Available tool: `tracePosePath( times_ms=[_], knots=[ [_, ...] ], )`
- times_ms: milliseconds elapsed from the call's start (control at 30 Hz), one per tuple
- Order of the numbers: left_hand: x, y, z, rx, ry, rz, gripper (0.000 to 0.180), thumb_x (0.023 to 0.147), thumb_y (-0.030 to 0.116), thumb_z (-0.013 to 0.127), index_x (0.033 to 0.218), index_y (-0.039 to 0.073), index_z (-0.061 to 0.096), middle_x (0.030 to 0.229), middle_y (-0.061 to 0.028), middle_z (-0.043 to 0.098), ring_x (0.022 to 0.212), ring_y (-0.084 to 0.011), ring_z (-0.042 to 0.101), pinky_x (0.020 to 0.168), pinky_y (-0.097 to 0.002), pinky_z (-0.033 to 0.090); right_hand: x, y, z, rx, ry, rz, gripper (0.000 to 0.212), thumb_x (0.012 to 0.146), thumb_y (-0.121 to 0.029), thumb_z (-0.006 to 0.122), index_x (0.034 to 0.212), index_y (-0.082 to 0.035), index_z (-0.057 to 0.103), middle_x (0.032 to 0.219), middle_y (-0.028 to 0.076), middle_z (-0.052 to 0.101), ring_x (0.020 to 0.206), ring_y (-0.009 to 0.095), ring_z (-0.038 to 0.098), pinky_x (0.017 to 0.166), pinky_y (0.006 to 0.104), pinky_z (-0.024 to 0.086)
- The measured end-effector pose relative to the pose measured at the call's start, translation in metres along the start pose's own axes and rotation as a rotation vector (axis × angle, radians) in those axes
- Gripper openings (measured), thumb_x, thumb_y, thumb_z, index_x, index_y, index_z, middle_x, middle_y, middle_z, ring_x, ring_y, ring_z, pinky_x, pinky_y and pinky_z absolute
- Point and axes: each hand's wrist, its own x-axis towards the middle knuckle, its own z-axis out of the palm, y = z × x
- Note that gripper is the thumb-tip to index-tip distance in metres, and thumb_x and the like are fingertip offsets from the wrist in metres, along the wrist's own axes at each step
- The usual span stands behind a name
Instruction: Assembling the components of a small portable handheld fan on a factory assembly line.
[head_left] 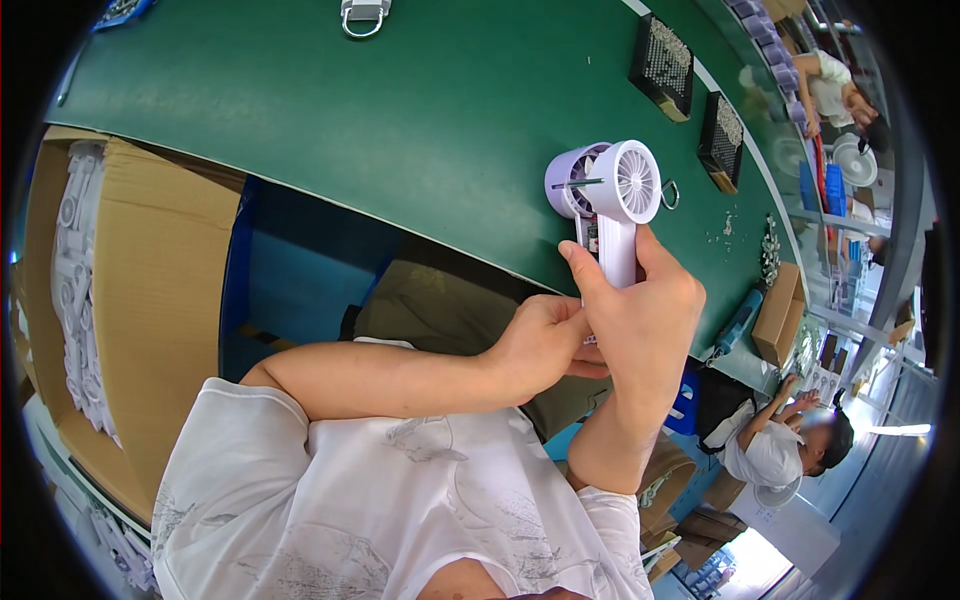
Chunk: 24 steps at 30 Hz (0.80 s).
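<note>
A small handheld fan [618, 245] is held upright over the near edge of the green table. Its white casing with a round grille [637, 181] stands apart from a lilac casing [566, 185]; blades and some inner parts show in the gap. Around the white handle, my right hand [650, 300] is closed, its thumb along the side that faces the gap. My left hand [540, 345] is closed at the lower end of the handle, where its fingertips are partly hidden behind my right hand. A metal loop [671, 195] appears just right of the grille.
Two black trays [662, 65] of small parts sit on the green table [350, 130] at the far right. Loose screws [770, 250], a power screwdriver [742, 322] and a small carton [780, 315] lie nearer. A cardboard box [170, 230] of white parts stands left. Other people work at right.
</note>
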Motion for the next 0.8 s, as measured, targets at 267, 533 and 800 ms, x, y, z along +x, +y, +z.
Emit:
tracePosePath(
  times_ms=[267,533,800],
  knots=[
    [0.003,-0.01,-0.013,-0.199,-0.149,0.011,0.041,0.112,0.032,0.056,0.123,-0.006,0.066,0.122,-0.0155,0.072,0.113,-0.0273,0.074,0.097,-0.0418,0.063,0.001,-0.001,-0.002,0.001,-0.015,0.003,0.038,0.079,-0.026,0.092,0.097,0.003,0.074,0.065,0.014,0.066,0.053,0.02,0.055,0.054,0.0354,0.048],
    [-0.029,0.034,-0.045,0.175,-0.316,-0.288,0.042,0.103,0.024,0.07,0.124,-0.011,0.066,0.113,-0.0285,0.074,0.097,-0.0337,0.079,0.081,-0.0414,0.068,0.003,0.005,-0.003,-0.026,-0.014,-0.049,0.039,0.079,-0.026,0.092,0.096,0.003,0.074,0.064,0.016,0.064,0.054,0.021,0.056,0.055,0.0362,0.049],
    [-0.024,0.161,-0.061,1.187,-0.054,0.922,0.046,0.087,-0.005,0.08,0.131,-0.001,0.069,0.11,-0.0126,0.076,0.095,-0.015,0.075,0.067,-0.0217,0.059,0.002,0.006,-0.006,0.013,-0.055,-0.032,0.04,0.078,-0.024,0.091,0.098,0.004,0.072,0.082,0.023,0.071,0.074,0.044,0.071,0.067,0.0484,0.055]
  ],
)
